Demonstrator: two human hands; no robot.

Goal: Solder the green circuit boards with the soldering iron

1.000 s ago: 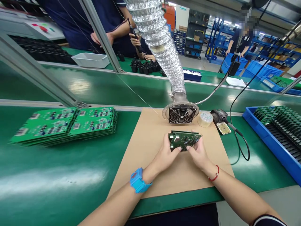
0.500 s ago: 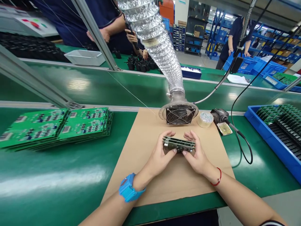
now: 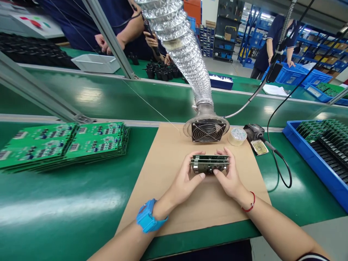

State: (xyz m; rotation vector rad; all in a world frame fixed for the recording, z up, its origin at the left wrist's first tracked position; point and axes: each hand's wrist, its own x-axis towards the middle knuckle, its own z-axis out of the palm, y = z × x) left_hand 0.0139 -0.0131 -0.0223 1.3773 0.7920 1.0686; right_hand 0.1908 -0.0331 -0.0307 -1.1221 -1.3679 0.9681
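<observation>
green boards [image 3: 205,168] between the fingers [image 3: 220,176], now more level

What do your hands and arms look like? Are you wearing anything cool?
My left hand and right hand have no gloves. Above the left is a chunky, bright blue band. Above the right is a thin red bracelet, and higher up, the edge of a dark sleeve with a white stripe.
</observation>
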